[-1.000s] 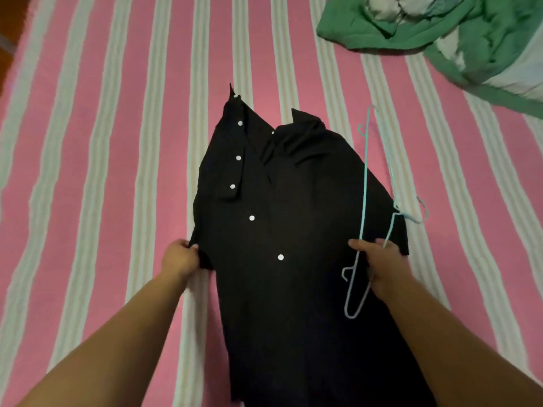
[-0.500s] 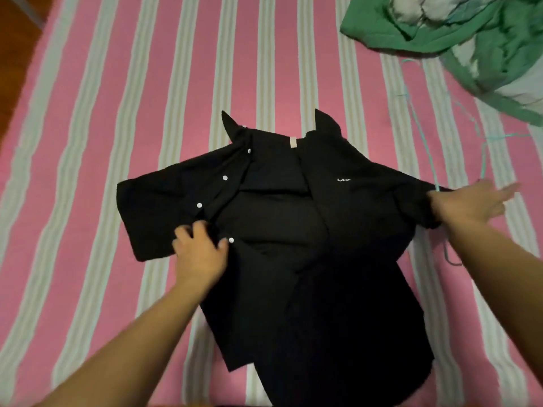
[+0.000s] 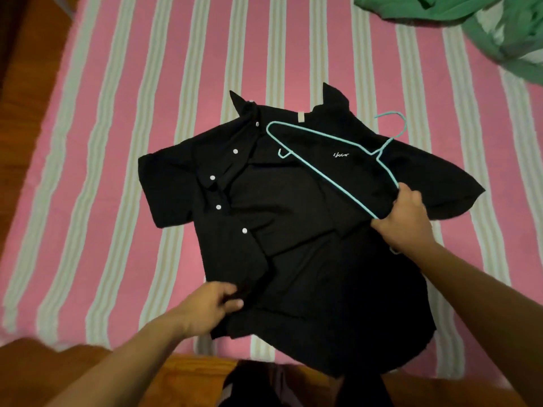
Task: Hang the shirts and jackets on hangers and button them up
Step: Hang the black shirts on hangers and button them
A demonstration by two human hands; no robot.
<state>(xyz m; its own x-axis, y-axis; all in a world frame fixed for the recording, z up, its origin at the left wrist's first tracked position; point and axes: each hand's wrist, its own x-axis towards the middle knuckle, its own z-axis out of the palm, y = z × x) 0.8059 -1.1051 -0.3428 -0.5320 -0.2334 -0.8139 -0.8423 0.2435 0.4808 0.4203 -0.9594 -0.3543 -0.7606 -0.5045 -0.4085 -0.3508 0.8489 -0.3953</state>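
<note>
We lay the black shirt (image 3: 293, 230) open and unbuttoned on the striped bed (image 3: 117, 113), our left hand (image 3: 211, 306) pinching its front edge, our right hand (image 3: 405, 218) grasping the hanger (image 3: 323, 136), which we judge must next enter the shoulders.

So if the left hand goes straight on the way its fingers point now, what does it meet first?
The left hand already pinches the black shirt's lower front edge, fingers pointing right. Going on, it would probably slide over more of the shirt's front fabric; the teal hanger lies farther up, out of that line.
</note>
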